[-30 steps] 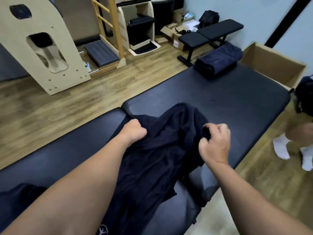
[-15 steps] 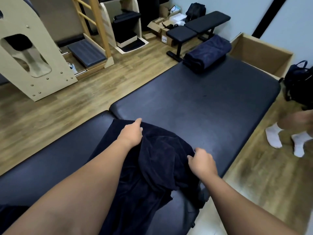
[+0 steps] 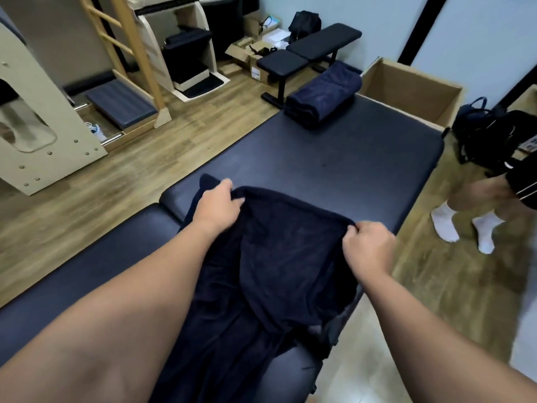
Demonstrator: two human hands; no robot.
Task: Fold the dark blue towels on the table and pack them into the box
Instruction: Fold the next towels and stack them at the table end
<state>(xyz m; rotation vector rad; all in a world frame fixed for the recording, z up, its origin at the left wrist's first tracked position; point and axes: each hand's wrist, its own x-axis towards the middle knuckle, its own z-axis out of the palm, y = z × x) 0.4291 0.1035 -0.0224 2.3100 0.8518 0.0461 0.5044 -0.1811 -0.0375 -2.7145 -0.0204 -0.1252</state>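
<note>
Padded black table (image 3: 334, 158) fills the room's middle: my left hand (image 3: 216, 206) and right hand (image 3: 367, 247) each pinch the unfolded towel (image 3: 276, 257) along its top edge. At one o'clock, folded towels (image 3: 322, 96) wait beside the box (image 3: 412, 91), not yet packed.

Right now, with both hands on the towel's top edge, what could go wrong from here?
1. Much of the unfolded towel hangs over the table's right edge, so it may slide to the floor if the left hand or right hand loosens.
2. The cloth is bunched below the hands; folding now may trap wrinkles.
3. The folded towels sit at the far corner, outside the box, and could be knocked off.
</note>
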